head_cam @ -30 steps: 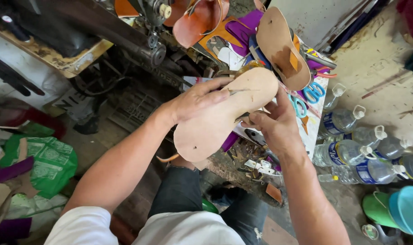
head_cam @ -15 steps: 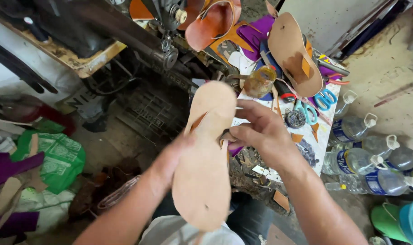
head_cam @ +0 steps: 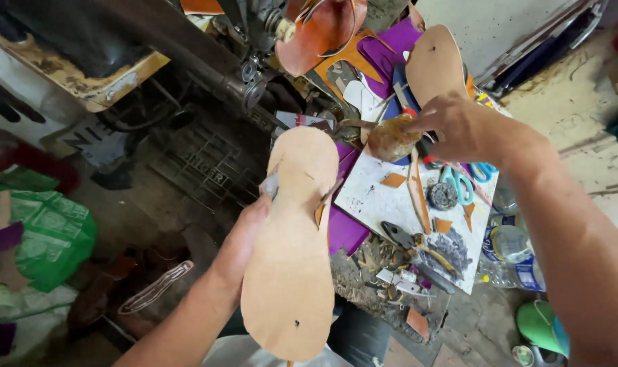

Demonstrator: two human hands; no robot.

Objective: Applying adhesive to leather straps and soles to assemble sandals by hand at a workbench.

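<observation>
Since half a second ago, the right hand point(head_cam: 462, 129) has left the sole and reached away over the table, where its fingers now close around a small, grimy brown pot point(head_cam: 392, 139) at the upper edge of the white board point(head_cam: 383, 204). The left hand point(head_cam: 244, 241) has stayed on the tan leather sole point(head_cam: 292, 251), gripping its left edge with the thumb side hidden beneath; the sole is held flat, toe end away from the person, strap tabs sticking out at both sides of its waist. It hangs in the air just left of the table's edge, over the dark floor.

Around the pot on the white board lie tan leather scraps, a long leather strip point(head_cam: 417, 197), blue-handled scissors point(head_cam: 462, 180) and dark pliers point(head_cam: 398, 236). A purple sheet point(head_cam: 346, 228) shows between the sole and the board. Beyond the right hand another tan sole point(head_cam: 434, 64) lies on purple pieces, with an orange-brown leather piece point(head_cam: 319, 27) further left by the sewing machine point(head_cam: 254, 68). Plastic bottles point(head_cam: 509, 248) stand on the floor near the right forearm, and a green bag point(head_cam: 47, 234) lies far left.
</observation>
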